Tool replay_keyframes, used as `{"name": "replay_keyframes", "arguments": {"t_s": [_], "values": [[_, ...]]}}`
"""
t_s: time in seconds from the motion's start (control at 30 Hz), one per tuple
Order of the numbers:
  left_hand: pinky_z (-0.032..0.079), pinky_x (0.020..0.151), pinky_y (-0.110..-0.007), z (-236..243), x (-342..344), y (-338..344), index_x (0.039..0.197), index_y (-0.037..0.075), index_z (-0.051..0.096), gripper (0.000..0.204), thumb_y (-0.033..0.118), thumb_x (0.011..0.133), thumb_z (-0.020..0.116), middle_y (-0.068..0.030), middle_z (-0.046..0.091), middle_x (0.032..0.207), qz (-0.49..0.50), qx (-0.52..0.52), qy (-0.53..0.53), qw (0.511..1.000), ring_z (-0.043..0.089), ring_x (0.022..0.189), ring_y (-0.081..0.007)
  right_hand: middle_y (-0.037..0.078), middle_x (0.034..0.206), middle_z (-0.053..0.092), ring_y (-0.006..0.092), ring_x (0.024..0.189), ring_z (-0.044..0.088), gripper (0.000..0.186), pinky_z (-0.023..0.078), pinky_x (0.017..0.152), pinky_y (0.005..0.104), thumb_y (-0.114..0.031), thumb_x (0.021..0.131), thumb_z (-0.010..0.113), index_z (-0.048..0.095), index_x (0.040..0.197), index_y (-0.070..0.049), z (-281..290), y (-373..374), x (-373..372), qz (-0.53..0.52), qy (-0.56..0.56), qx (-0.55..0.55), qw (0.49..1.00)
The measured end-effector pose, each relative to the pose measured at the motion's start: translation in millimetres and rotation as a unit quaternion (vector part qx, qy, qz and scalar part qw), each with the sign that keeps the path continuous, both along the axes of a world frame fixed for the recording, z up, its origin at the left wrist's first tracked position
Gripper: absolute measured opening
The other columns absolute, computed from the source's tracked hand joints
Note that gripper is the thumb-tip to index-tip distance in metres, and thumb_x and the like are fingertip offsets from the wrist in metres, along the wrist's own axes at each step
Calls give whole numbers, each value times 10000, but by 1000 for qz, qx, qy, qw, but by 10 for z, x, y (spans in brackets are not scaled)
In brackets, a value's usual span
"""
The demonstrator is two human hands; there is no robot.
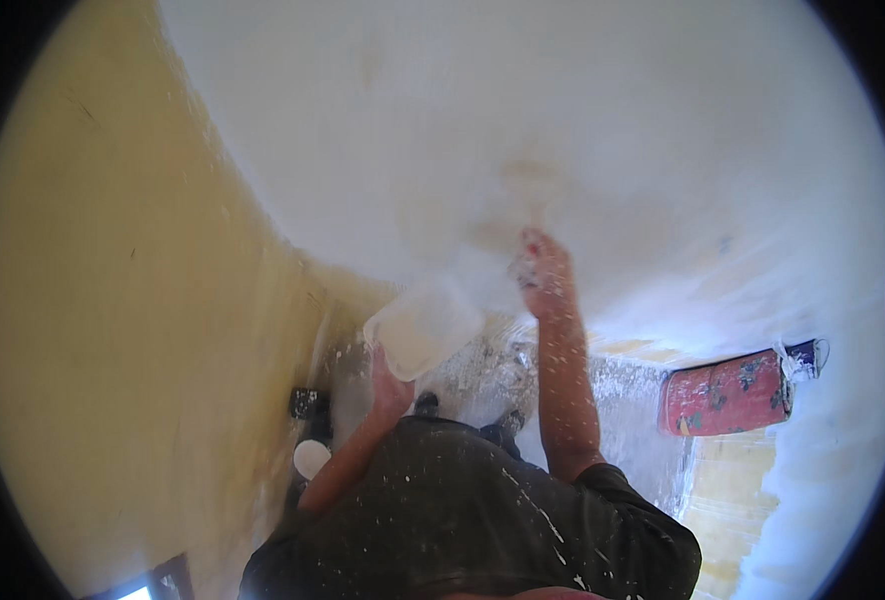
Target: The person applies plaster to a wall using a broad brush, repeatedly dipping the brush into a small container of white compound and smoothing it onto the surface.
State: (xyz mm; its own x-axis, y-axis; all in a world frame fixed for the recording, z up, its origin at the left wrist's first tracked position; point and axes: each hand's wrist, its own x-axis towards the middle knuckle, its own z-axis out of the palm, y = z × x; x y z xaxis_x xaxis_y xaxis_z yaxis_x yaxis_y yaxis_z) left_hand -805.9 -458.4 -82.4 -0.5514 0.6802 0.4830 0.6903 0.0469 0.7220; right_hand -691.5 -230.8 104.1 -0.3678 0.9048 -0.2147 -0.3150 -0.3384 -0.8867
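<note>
My left hand (393, 390) grips the near edge of a pale, rounded rectangular tray (425, 325), holding it out before my body. Its surface is whitish, but its contents cannot be made out. My right hand (547, 275) is raised against the white-coated wall (383, 150), its fingers closed. Whatever it holds is smeared by motion; a faint pale shape extends beyond the fingers. White specks cover my right hand and forearm. Damp-looking beige patches show on the coating near that hand.
To the left stands a yellowish bare wall (123, 270). At right is a battered red barrel (728, 393) with a dark blue container (805, 360) at its end. A white round object (312, 458) is low by my left forearm. White splatter marks the floor (473, 375).
</note>
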Motion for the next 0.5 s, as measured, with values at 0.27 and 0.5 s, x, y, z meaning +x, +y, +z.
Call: {"name": "replay_keyframes", "arguments": {"t_s": [0.27, 0.5], "values": [[239, 1104, -452, 108, 8, -19, 1341, -155, 257, 628, 68, 840, 563, -290, 428, 1326, -23, 3, -21, 999, 410, 1254, -414, -44, 713, 444, 57, 601, 404, 245, 335, 515, 254, -328, 956, 535, 546, 948, -83, 901, 211, 174, 64, 141, 159, 975], [216, 1115, -458, 136, 21, 16, 1320, -143, 320, 603, 88, 833, 591, -281, 458, 1306, -1, -8, -80, 997, 398, 1267, -407, -44, 617, 378, 87, 481, 372, 214, 324, 416, 274, -351, 937, 527, 526, 835, -163, -2314, 141, 137, 49, -103, -86, 990]]}}
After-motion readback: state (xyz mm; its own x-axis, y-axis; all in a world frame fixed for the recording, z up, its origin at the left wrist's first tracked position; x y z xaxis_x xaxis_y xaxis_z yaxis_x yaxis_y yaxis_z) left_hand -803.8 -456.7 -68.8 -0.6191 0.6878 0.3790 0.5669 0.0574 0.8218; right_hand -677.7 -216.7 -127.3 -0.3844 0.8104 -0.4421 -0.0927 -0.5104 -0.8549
